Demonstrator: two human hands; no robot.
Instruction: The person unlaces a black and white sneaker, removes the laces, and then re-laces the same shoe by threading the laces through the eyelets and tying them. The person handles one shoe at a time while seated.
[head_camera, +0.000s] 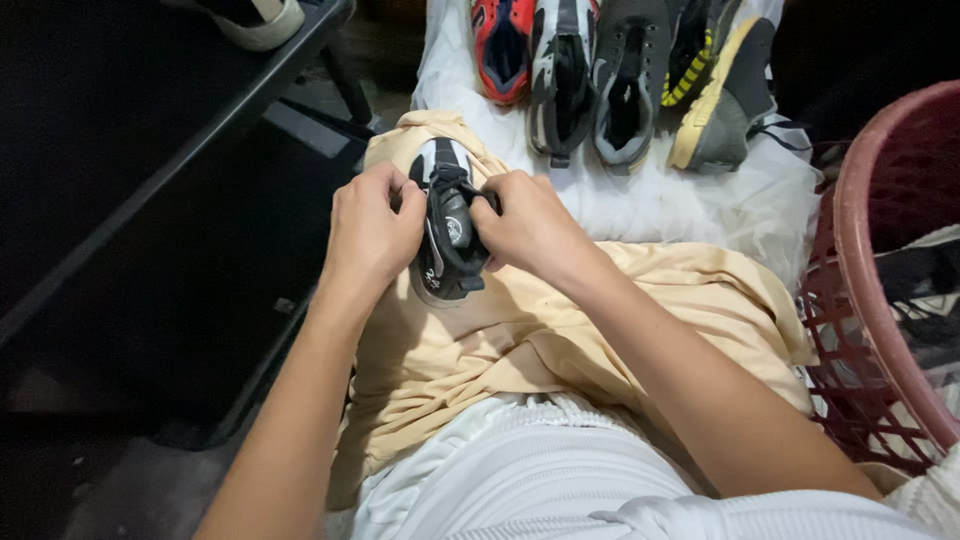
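A small black and white shoe (447, 235) rests on a pale yellow cloth (560, 330) spread over my lap. My left hand (372, 225) grips the shoe's left side, fingers curled at its upper edge. My right hand (527, 225) holds the right side, fingertips pinching at the black strap or laces on top. The shoe's toe points away from me and its heel end sits between my two palms.
Several shoes line up on a white sheet (700, 200) ahead: a red one (503, 45), a black and grey one (562, 75), a grey one (628, 85), a grey and yellow one (715, 95). A red plastic basket (880, 250) stands right. A dark shelf (150, 150) runs left.
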